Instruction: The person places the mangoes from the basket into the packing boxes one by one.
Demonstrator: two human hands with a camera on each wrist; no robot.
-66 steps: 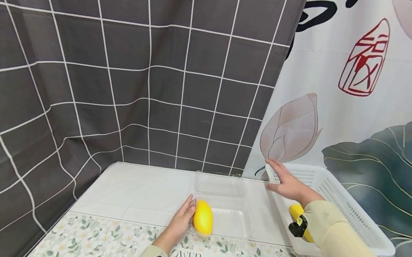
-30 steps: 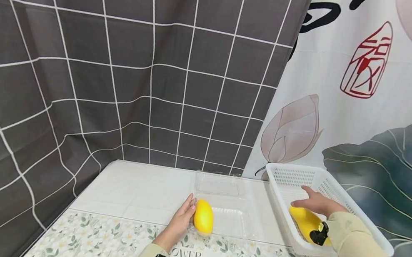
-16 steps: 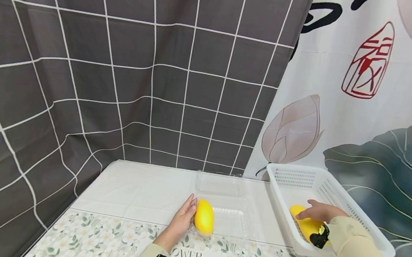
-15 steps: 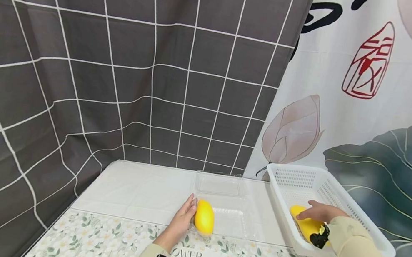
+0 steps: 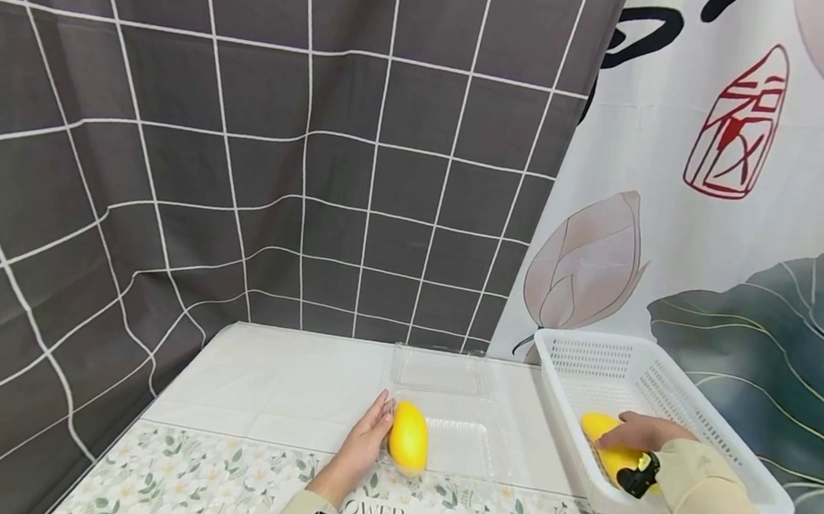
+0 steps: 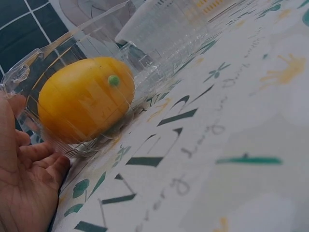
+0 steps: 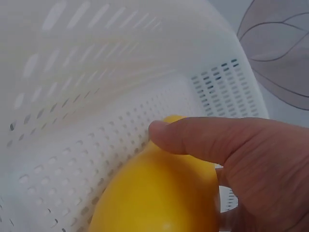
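Observation:
A clear plastic clamshell box (image 5: 463, 447) lies with its lid (image 5: 439, 372) spread toward the back. Inside its left part sits a yellow mango-like fruit (image 5: 409, 438), with a green dot on its end in the left wrist view. My left hand (image 5: 361, 443) holds the box's left edge, the fingers outside the wall (image 6: 36, 128). To the right, in a white perforated basket (image 5: 724, 445), my right hand (image 5: 646, 432) grips another yellow fruit (image 7: 159, 188) of the same kind. The thumb lies across its top, and the other fingers are mostly hidden behind it.
A white cloth (image 5: 278, 385) covers the back of the table, and a flowered cloth (image 5: 208, 478) its front. Behind hangs a dark grid-pattern curtain (image 5: 330, 173). A white curtain with lotus prints (image 5: 585, 258) stands behind the basket.
My right hand has moved from the basket's left rim into the basket, lowered onto the yellow fruit there and closed round it. The left hand stays at the box's edge.

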